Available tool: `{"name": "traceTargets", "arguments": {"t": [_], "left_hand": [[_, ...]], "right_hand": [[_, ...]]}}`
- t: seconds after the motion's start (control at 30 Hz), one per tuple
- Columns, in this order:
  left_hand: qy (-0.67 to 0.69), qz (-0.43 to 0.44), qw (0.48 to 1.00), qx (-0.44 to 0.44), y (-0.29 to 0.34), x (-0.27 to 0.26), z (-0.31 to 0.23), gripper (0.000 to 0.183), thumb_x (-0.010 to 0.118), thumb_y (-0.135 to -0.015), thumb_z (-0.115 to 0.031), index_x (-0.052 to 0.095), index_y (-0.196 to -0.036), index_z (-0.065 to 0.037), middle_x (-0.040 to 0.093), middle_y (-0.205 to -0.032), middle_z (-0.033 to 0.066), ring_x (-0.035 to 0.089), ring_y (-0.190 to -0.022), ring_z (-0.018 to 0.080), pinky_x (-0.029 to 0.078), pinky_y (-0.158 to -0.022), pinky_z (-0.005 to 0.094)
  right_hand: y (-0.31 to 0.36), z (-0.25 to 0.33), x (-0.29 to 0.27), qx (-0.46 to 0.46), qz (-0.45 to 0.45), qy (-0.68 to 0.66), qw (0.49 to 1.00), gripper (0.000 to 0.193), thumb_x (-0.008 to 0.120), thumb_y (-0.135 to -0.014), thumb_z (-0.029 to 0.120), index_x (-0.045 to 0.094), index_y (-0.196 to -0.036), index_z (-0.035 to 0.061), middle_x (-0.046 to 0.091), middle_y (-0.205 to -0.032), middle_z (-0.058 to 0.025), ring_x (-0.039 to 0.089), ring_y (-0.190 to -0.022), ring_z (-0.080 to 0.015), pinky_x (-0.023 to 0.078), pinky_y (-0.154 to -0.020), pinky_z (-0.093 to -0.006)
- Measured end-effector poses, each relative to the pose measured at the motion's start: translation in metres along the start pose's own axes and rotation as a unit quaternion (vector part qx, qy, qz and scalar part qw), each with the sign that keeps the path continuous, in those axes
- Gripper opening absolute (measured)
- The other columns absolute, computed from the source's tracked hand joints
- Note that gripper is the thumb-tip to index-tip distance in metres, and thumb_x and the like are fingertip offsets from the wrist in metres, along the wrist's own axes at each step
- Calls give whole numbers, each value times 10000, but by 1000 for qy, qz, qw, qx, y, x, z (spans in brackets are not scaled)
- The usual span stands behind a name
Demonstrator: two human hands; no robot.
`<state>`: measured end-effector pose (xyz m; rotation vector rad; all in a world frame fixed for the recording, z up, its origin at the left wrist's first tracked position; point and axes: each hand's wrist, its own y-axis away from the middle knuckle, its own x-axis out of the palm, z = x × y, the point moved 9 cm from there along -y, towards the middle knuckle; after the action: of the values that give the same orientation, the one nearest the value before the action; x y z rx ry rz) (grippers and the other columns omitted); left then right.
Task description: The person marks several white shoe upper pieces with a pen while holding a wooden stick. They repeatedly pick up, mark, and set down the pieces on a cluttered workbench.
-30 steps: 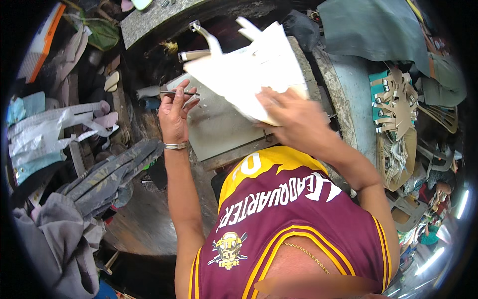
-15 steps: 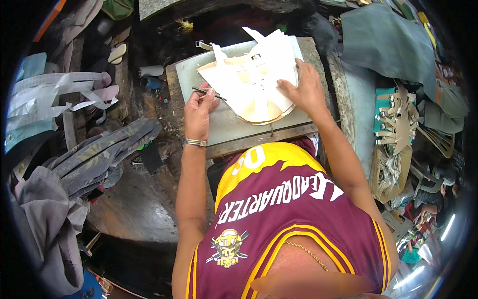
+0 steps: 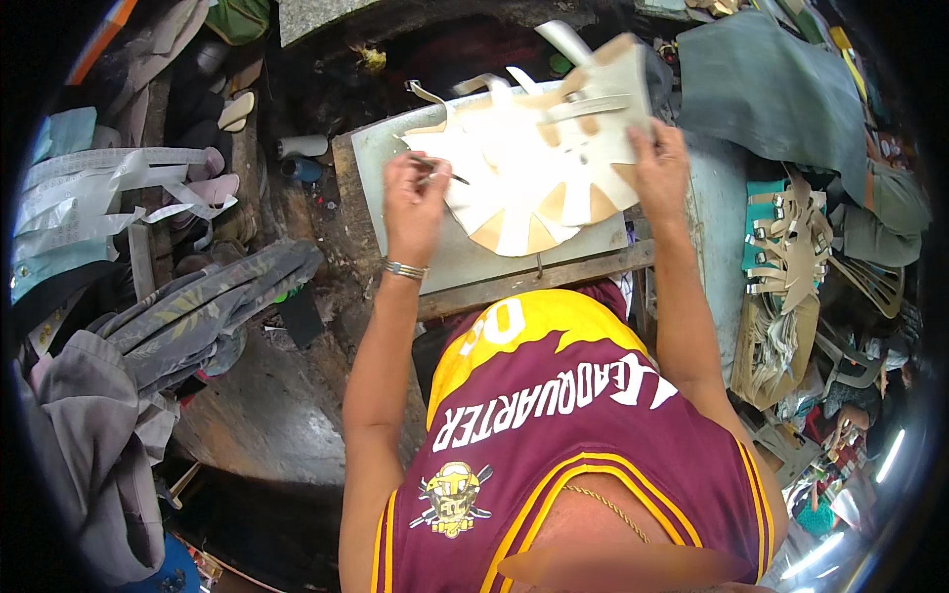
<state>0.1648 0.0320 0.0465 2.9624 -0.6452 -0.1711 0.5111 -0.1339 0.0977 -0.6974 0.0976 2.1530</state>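
Observation:
A fanned pile of cream and tan strap pieces (image 3: 494,188), which look like sandal uppers, lies on a pale flat board (image 3: 372,148). At the pile's left edge my left hand (image 3: 410,203) is closed around a thin dark pen-like tool (image 3: 457,179), its tip pointing right. My right hand (image 3: 660,178) pinches the edge of one strap piece (image 3: 623,94), lifted and tilted at the pile's right side. That piece is slightly blurred and partly overlaps the pile. Glare washes out the pile's middle.
The board rests on a worn wooden bench (image 3: 583,261). Buckled straps (image 3: 791,232) and a stacked bundle (image 3: 776,346) are at the right, below a dark green sheet (image 3: 771,89). Printed pale strips (image 3: 89,208) and a patterned cloth (image 3: 213,301) lie at the left.
My right hand has moved right, raising a strap piece off the pile. The pile has spread wider. My left hand has shifted slightly up and right with the pen-like tool.

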Motion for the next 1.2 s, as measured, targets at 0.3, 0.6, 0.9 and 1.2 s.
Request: {"name": "traceTargets", "arguments": {"t": [0.3, 0.6, 0.9, 1.2], "left_hand": [[-201, 289, 934, 56, -1, 65, -23, 213, 755, -983, -198, 705, -978, 9, 515, -1669, 278, 531, -1516, 435, 427, -1256, 428], [-300, 254, 919, 24, 28, -53, -30, 244, 764, -1000, -214, 670, -1014, 11, 567, -1621, 276, 556, -1485, 446, 438, -1235, 448], [-95, 114, 987, -58, 0, -66, -38, 247, 721, -1094, -191, 701, -1220, 20, 799, -1127, 105, 780, -1059, 203, 629, -907, 349], [201, 51, 970, -123, -9, -42, -27, 302, 729, -1109, -225, 650, -1297, -2, 785, -1161, 151, 795, -1033, 240, 684, -858, 337]], "right_hand": [[-26, -63, -21, 236, -24, -410, 881, 414, 563, -1126, 11, 508, -1529, -64, 673, -1455, -199, 698, -1303, -310, 579, -1129, -449], [29, -44, 37, 197, 98, -227, 949, 459, 669, -1096, 111, 541, -1512, -34, 733, -1341, -204, 742, -1200, -334, 584, -1051, -451], [96, 49, 17, -97, 334, 136, 927, 580, 828, -923, 74, 629, -1468, 78, 651, -1294, -145, 590, -1232, -358, 463, -1096, -487], [205, 18, 33, -415, 415, 300, 752, 511, 640, -1010, 226, 628, -1512, 134, 602, -1334, -79, 543, -1276, -274, 400, -1142, -448]]}}
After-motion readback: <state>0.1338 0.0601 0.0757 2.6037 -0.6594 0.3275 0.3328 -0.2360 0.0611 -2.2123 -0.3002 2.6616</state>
